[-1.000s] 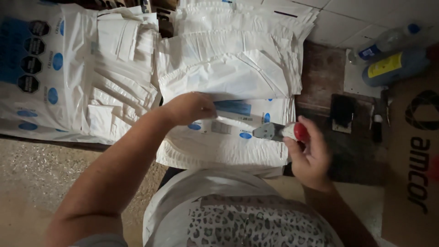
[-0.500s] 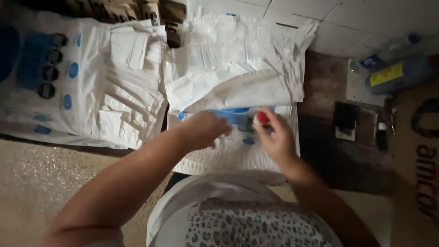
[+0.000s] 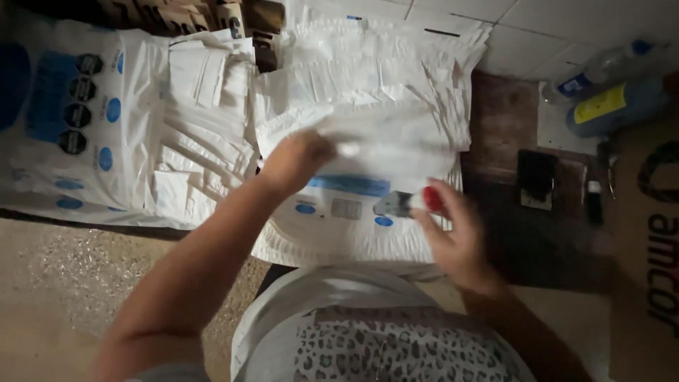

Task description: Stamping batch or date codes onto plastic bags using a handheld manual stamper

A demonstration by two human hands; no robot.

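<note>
The left hand (image 3: 296, 160) pinches and lifts a blurred white bag (image 3: 382, 145) off the near end of the middle stack, baring a white sack (image 3: 339, 226) with a blue band and two blue ovals, while the right hand (image 3: 458, 240) grips a red-handled cutter (image 3: 410, 203) just right, and two bottles (image 3: 608, 99) lie far right, half cut off.

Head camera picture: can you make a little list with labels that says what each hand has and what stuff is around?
left hand: lifting a white bag off the stack, grip closed on its edge
right hand: holding a small tool with a red knob
under the hands: white bag with blue marks
left side: more white bags spread out
right side: blue bottle with yellow label, brown cardboard box
</note>
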